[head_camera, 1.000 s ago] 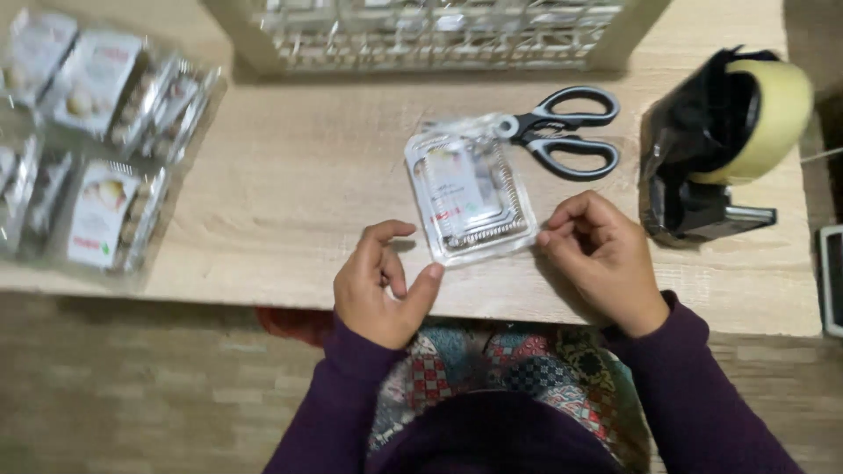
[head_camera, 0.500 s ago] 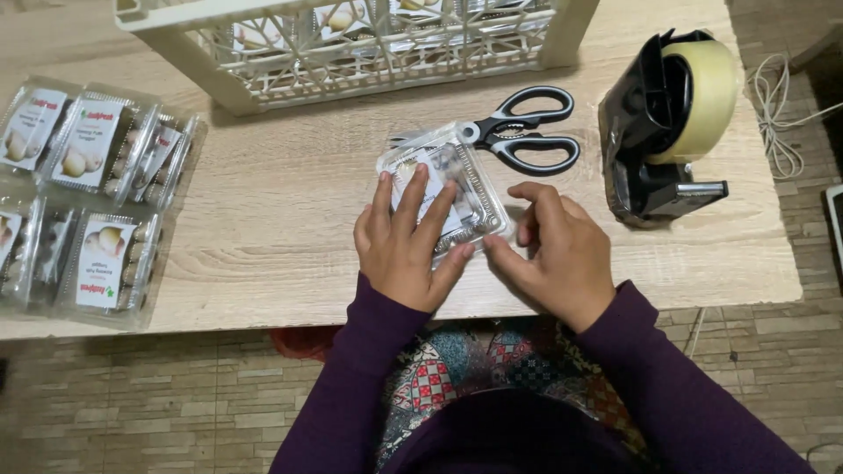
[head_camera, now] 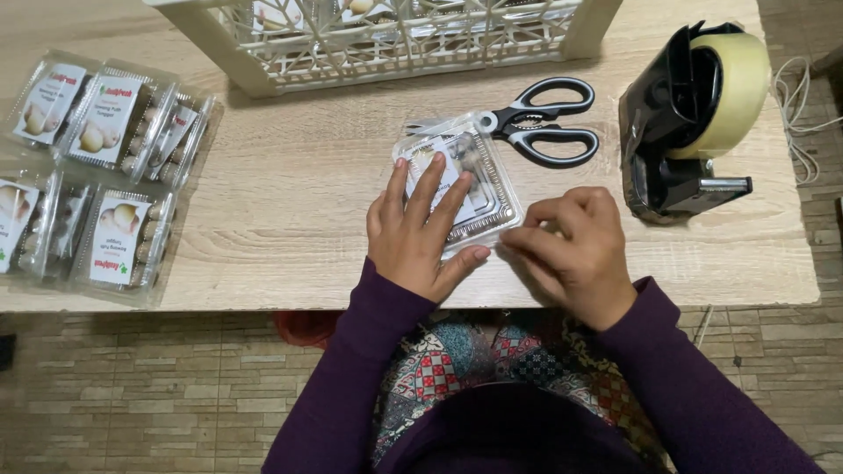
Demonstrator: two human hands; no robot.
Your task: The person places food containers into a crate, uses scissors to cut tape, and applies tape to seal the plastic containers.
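Observation:
A clear plastic clamshell pack (head_camera: 479, 175) with a white label lies flat on the wooden table (head_camera: 290, 202). My left hand (head_camera: 420, 230) lies spread across its lid, fingers apart, pressing it down. My right hand (head_camera: 572, 246) rests at the pack's right front corner, fingers curled and pinched against its edge. Whether they hold something small there is hidden. Both arms wear purple sleeves.
Black-handled scissors (head_camera: 543, 132) lie just behind the pack. A black tape dispenser (head_camera: 689, 114) with a roll stands at the right. A white lattice basket (head_camera: 395, 35) holds packs at the back. Several sealed packs (head_camera: 97, 175) lie at the left. A white cord (head_camera: 803, 105) lies far right.
My left hand moved from the table's front edge onto the pack's lid and flattened there. My right hand stays at the pack's right corner. The view has shifted.

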